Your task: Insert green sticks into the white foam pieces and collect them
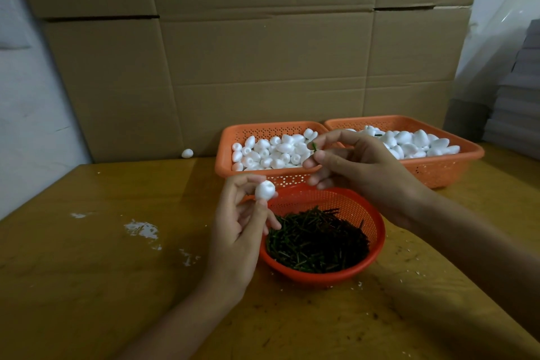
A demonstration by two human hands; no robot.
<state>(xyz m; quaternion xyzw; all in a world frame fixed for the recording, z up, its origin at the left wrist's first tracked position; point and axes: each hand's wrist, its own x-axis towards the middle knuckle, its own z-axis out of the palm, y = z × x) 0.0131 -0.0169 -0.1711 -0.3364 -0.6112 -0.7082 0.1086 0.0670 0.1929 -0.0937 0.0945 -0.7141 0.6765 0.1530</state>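
My left hand [238,231] pinches a white foam piece [265,190] between thumb and fingertips, just above the left rim of a round orange basket [371,260] heaped with green sticks [317,240]. Up and to the right, my right hand [359,169] pinches a short green stick [314,147] at its fingertips. The stick and the foam piece are apart. Behind stand two rectangular orange baskets: the left basket [225,161] holds plain foam pieces, the right basket [467,152] holds foam pieces with a green stick showing among them.
The baskets stand on a wooden table [117,257] scattered with white foam crumbs [141,228]. One loose foam piece [187,153] lies at the table's back edge. A cardboard wall [233,52] closes the back. Stacked grey sheets [517,96] rise at the right.
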